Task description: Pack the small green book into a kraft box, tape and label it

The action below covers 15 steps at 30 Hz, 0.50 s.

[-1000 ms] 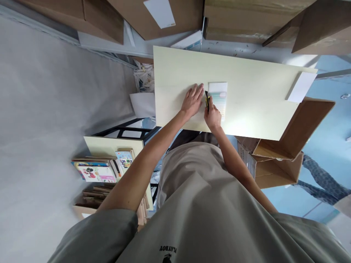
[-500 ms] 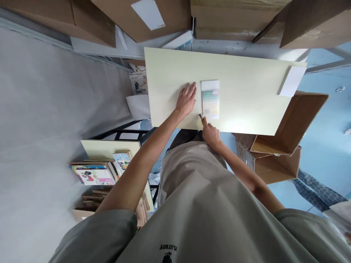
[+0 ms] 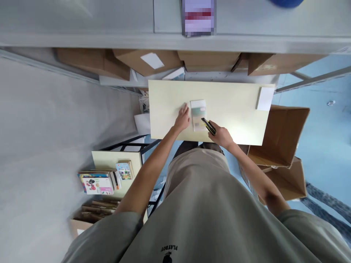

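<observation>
Fingers [image 3: 212, 128] of the right hand [image 3: 222, 136] gripped a black-and-yellow utility knife [image 3: 208, 125] over the pale rectangular booklet [image 3: 198, 114]. Left hand [image 3: 183, 118] lay flat, unclenched, on the cream bench [image 3: 233, 106] beside it. Cutting well probably meant pinning the booklet firmly.

We see a bright, evenly lit scene, with soft glare on the pale table [image 3: 236, 109] near its right front. Edges bow strongly (wide-angle stretch), the shelf label [image 3: 199, 17] is pixelated, and the hands look slightly soft.

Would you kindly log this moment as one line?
left hand: flat on table, beside booklet | right hand: holds knife, tip over booklet
</observation>
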Each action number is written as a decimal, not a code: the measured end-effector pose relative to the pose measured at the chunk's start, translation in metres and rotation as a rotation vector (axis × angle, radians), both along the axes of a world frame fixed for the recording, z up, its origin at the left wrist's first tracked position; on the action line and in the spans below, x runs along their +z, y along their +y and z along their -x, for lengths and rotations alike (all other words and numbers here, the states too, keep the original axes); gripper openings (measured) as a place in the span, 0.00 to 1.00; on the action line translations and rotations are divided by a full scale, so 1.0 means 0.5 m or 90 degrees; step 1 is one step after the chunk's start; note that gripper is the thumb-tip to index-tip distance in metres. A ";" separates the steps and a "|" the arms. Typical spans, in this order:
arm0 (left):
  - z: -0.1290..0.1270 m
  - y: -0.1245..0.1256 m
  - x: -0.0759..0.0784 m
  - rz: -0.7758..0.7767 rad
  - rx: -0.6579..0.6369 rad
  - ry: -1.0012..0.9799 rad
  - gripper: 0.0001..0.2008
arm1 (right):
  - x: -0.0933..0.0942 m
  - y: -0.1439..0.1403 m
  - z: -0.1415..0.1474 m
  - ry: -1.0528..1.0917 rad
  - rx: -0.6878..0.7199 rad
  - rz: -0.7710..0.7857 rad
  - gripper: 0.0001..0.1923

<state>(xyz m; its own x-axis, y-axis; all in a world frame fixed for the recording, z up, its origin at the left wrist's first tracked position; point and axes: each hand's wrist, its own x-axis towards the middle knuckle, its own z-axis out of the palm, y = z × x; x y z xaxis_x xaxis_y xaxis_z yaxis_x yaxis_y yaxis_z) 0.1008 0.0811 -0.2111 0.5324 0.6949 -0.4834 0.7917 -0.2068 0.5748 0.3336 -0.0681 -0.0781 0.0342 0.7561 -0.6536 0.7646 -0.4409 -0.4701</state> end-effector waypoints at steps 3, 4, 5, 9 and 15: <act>-0.045 -0.018 0.074 0.011 0.029 0.019 0.35 | 0.012 0.005 -0.077 0.052 -0.120 -0.133 0.40; -0.065 -0.023 0.101 0.002 0.036 0.010 0.32 | 0.020 0.010 -0.101 0.062 -0.155 -0.178 0.38; -0.089 -0.026 0.130 -0.011 0.034 -0.014 0.29 | 0.031 0.017 -0.125 0.067 -0.185 -0.226 0.35; -0.214 -0.014 0.260 -0.140 0.018 -0.211 0.23 | 0.101 0.068 -0.237 0.024 -0.246 -0.459 0.26; -0.440 0.071 0.471 -0.325 -0.034 -0.451 0.21 | 0.192 0.205 -0.467 -0.202 -0.250 -0.672 0.26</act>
